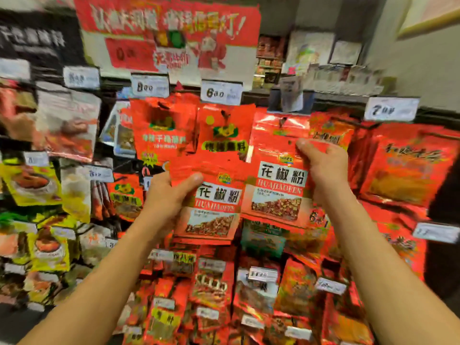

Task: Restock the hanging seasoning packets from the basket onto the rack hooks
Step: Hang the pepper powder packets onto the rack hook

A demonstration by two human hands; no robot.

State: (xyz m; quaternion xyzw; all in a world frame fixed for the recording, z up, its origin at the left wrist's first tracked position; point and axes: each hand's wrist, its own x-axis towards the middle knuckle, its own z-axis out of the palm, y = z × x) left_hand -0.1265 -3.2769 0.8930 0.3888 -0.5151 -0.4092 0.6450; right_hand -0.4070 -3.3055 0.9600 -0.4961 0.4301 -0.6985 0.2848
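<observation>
My left hand grips a stack of red seasoning packets by its left edge, thumb across the top front. My right hand pinches the right edge of one more red packet of the same kind, raised a little higher and to the right, in front of the rack. Its top lies just below a hook where red packets hang. Both packets show white characters and a picture of spice. The basket is not in view.
The rack is crowded with hanging red packets in rows, white price tags above each hook. Yellow and grey packets hang at the left. More red packets fill the right side and lower rows. A red sign tops the rack.
</observation>
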